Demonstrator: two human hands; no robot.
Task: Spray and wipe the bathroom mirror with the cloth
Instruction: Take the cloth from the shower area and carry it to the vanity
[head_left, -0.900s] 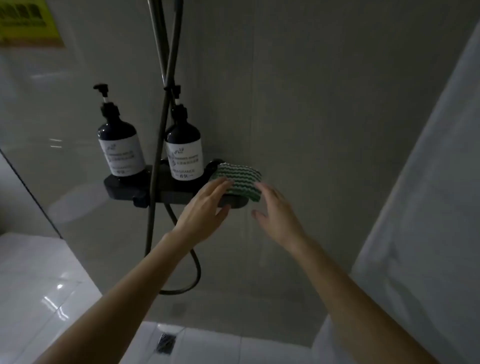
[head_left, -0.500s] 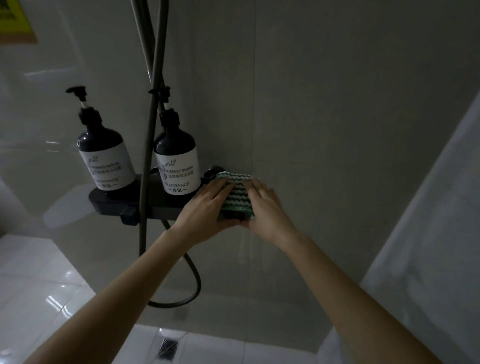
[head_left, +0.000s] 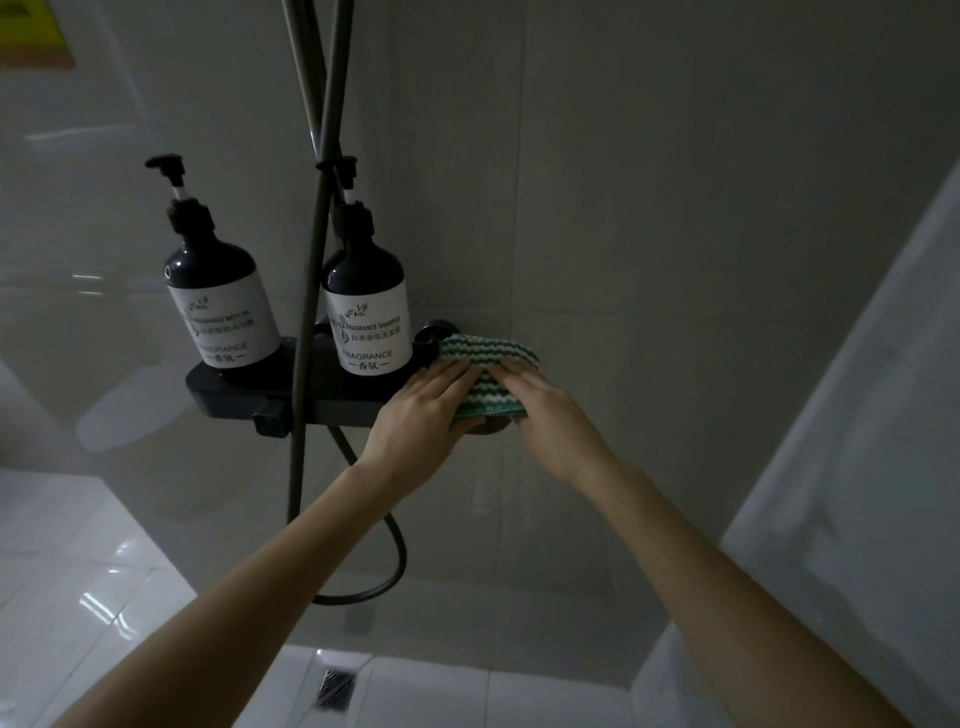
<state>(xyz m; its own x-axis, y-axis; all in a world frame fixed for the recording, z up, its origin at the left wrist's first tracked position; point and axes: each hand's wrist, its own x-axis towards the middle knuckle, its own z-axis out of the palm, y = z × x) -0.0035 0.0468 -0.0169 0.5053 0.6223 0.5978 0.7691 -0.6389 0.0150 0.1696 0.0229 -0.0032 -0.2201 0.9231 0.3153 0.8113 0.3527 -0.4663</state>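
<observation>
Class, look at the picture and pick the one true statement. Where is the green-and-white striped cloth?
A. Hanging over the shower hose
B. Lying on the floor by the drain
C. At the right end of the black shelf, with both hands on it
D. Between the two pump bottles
C: the striped cloth sits at the right end of the black shelf, with the left hand and right hand both on it.
</observation>
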